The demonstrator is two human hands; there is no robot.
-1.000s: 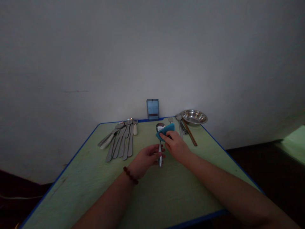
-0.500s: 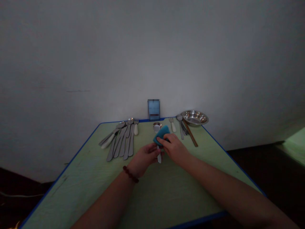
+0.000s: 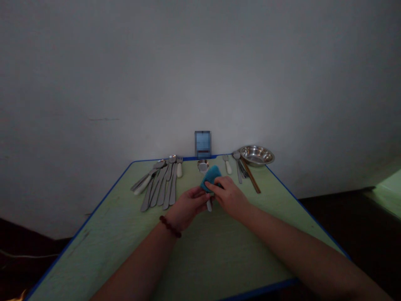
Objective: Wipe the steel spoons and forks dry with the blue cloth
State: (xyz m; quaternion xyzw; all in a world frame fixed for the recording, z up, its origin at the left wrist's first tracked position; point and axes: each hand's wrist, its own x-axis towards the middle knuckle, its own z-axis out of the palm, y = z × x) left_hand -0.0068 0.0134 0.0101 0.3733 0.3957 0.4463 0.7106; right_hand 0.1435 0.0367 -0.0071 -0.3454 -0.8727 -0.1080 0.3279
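Over the middle of the table, my left hand point(image 3: 191, 205) is closed round the pale handle of a spoon point(image 3: 203, 166), whose shiny metal bowl points away from me. My right hand point(image 3: 230, 194) pinches a blue cloth or sponge point(image 3: 211, 177) against the spoon's neck, just behind the bowl. That blue piece hides the middle of the spoon. The handle's end sticks out below my left fingers. A dark red bead bracelet point(image 3: 170, 227) sits on my left wrist.
Spoons and forks point(image 3: 161, 186) lie fanned out at the left. At the right are a white-handled fork point(image 3: 227, 164), a few metal utensils point(image 3: 239, 167), wooden chopsticks point(image 3: 251, 175) and a steel bowl point(image 3: 257, 155). A blurred upright device point(image 3: 203, 144) leans against the wall point(image 3: 200, 75). Blue edging rims the green table point(image 3: 200, 259).
The spoon's bowl has shifted slightly left and away from me. The blue piece has moved a little left with my right hand. Both holds stay the same.
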